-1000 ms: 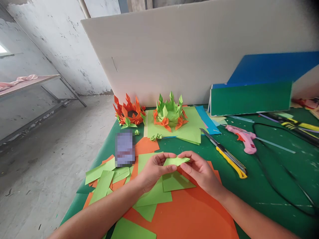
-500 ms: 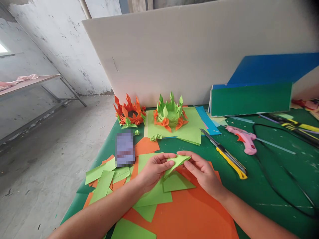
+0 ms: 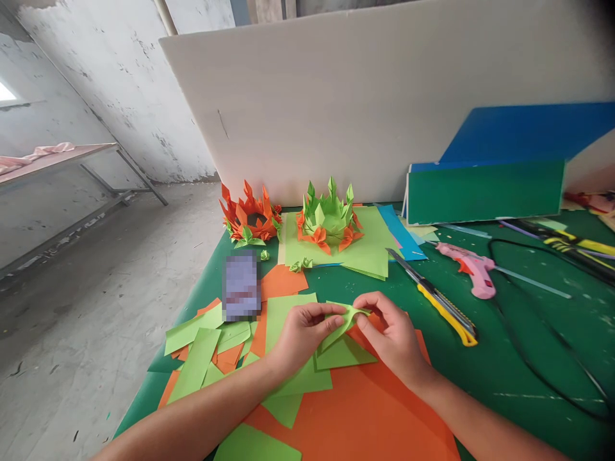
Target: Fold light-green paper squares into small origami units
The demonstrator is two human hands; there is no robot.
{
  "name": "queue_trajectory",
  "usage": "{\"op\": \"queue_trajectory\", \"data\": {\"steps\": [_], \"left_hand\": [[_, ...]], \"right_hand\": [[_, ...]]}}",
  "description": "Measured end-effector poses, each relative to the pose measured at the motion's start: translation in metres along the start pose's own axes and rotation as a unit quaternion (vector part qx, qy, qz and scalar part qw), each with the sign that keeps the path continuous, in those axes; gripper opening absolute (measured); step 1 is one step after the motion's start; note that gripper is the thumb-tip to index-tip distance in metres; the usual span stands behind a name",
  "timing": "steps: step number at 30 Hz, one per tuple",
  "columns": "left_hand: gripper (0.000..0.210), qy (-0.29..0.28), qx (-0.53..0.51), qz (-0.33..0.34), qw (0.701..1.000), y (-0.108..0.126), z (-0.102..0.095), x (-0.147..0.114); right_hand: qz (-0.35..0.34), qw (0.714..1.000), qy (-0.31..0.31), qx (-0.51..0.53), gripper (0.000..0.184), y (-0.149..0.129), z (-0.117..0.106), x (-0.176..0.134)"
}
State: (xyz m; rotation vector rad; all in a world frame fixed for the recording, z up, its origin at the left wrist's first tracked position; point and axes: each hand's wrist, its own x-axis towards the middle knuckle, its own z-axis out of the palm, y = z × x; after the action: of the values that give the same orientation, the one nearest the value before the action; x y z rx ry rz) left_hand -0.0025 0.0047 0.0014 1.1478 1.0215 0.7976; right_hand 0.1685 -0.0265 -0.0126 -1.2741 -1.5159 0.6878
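Note:
Between my two hands is a piece of folded green paper (image 3: 340, 331), held just above the table. My left hand (image 3: 307, 330) pinches its left side between thumb and fingers. My right hand (image 3: 388, 330) grips the right corner, where the paper bends up between thumb and forefinger. Under it lie a green paper triangle (image 3: 348, 355) and more green sheets on a large orange sheet (image 3: 379, 416). Farther back stand a green paper crown (image 3: 331, 214) with orange flowers and an orange paper crown (image 3: 250, 214) with green leaves.
Right of my hands lie a yellow utility knife (image 3: 444, 314) and a pink glue gun (image 3: 471, 269) with a black cord. A phone-like blurred rectangle (image 3: 241, 285) and green paper strips (image 3: 195, 365) are at the left. A white board (image 3: 307, 115) stands behind.
The folded green paper has been turned and its right end now curls up in my right fingers. My right hand has shifted slightly right, and my left fingers lie farther over the paper.

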Motion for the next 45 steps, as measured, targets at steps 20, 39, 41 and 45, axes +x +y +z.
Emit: {"op": "queue_trajectory", "data": {"steps": [20,39,41,45], "left_hand": [[0.026,0.013,0.005,0.017,1.0,0.0019,0.0058,-0.0071],[0.037,0.026,-0.029,-0.037,0.999,0.0019,0.0064,-0.0065],[0.038,0.015,-0.036,-0.036,0.999,0.0017,0.0058,-0.0059],[0.039,0.007,-0.026,-0.038,0.999,0.0007,0.0057,-0.0053]], "right_hand": [[-0.143,0.983,0.048,-0.108,0.017,-0.0033,-0.0001,-0.0004],[-0.225,0.948,0.072,-0.215,0.013,-0.0019,-0.0003,0.0007],[-0.23,0.943,0.065,-0.23,0.011,-0.0019,-0.0003,0.0007],[-0.241,0.934,0.042,-0.26,0.009,-0.0009,-0.0013,0.0014]]}}
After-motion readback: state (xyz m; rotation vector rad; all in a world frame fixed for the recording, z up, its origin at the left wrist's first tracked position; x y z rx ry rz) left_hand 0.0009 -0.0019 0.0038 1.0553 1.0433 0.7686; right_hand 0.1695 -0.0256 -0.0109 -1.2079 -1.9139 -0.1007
